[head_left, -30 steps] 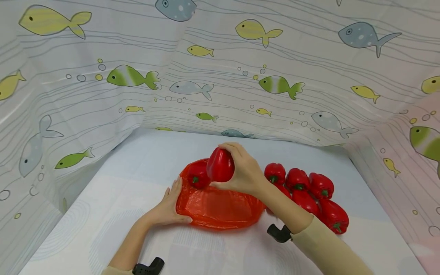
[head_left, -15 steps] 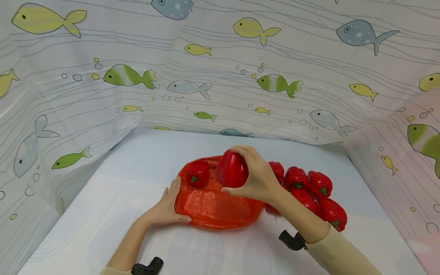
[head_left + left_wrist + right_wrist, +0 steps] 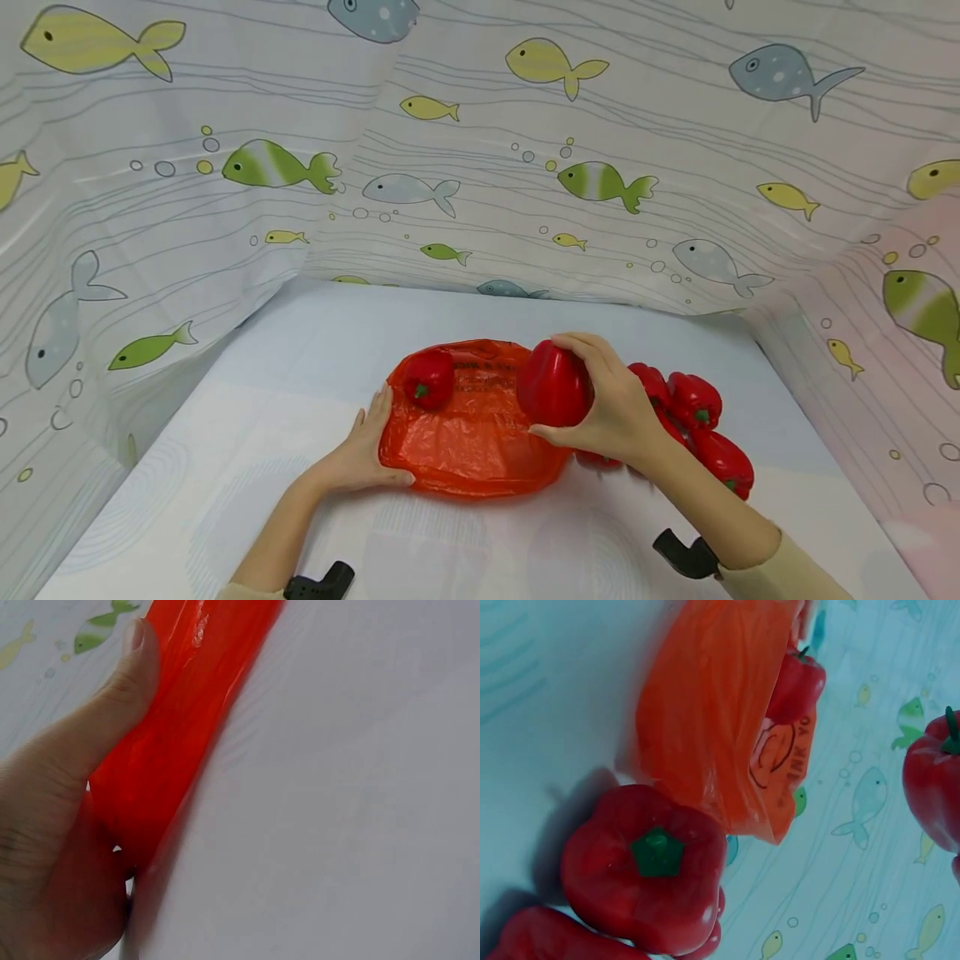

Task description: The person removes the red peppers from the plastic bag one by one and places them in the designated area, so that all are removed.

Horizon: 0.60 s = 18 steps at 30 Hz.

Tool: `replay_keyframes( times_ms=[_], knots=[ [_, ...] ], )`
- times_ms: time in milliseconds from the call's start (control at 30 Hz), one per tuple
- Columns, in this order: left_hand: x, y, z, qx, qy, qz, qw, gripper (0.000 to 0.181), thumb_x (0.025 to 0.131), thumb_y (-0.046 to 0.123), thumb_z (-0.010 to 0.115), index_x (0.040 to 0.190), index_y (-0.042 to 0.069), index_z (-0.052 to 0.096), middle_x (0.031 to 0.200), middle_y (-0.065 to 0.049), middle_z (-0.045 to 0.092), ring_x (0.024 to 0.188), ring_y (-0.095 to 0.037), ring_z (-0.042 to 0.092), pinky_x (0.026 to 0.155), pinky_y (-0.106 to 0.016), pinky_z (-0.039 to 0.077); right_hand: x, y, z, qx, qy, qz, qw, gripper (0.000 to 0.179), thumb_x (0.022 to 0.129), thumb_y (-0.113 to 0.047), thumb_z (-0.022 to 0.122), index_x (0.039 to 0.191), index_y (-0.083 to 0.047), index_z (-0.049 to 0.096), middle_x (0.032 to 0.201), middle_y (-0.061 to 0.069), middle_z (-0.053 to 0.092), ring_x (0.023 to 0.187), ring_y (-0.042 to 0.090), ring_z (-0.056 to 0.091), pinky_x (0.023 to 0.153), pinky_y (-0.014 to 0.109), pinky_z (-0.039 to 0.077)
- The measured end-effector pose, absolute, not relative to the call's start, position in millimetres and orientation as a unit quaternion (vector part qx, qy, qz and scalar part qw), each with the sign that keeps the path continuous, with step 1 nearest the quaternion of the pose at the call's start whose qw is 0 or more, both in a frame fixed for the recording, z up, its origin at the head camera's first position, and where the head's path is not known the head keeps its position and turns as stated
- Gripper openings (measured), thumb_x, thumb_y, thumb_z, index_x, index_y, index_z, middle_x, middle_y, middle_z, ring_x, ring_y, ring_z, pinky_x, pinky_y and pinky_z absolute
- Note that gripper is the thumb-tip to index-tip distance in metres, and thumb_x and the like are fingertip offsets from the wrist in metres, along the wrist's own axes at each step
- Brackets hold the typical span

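An orange plastic bag (image 3: 465, 454) stands on the table with its mouth open upward. One red bell pepper (image 3: 429, 380) sits inside it at the left, green stem toward me. My left hand (image 3: 362, 450) rests along the bag's left side, fingers stretched out, thumb by the near edge; in the left wrist view the thumb (image 3: 124, 682) lies against the orange plastic. My right hand (image 3: 611, 404) grips another red bell pepper (image 3: 553, 385) over the bag's right rim, thumb below and fingers over the top. At the right wrist view's edge the held pepper (image 3: 934, 780) shows its green stem.
Several more red bell peppers (image 3: 695, 398) lie bunched on the table (image 3: 315, 342) right of the bag, partly hidden behind my right hand and forearm. One pepper (image 3: 649, 870) stands close beside the bag. A fish-patterned curtain (image 3: 480, 150) encloses the back and sides.
My right hand has moved right with its pepper, from beside the pepper in the bag to the bag's right rim. More of the bag's printed inside shows. The left hand stays against the bag.
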<state>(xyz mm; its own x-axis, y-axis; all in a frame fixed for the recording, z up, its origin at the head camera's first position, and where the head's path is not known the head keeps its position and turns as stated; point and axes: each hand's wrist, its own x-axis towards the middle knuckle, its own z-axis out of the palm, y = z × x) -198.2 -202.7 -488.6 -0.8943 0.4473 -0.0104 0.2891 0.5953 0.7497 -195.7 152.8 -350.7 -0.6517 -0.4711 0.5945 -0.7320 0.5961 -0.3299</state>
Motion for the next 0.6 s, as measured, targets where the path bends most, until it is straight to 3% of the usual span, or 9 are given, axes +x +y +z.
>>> replay_keyframes(
  times_ms=[600],
  knots=[
    [-200.0, -204.5, -492.7, 0.216, 0.889, 0.394, 0.086, 0.131, 0.069, 0.043, 0.083, 0.148, -0.011, -0.008, 0.156, -0.029, -0.008, 0.143, -0.043, -0.010, 0.111, -0.061, -0.007, -178.5, 188.7, -348.4, 0.354, -0.853, 0.285, 0.256, 0.105, 0.046, -0.022, 0.097, 0.136, -0.004, 0.045, 0.132, 0.009, 0.051, 0.119, 0.022, 0.049, 0.075, 0.045, 0.057]
  ],
)
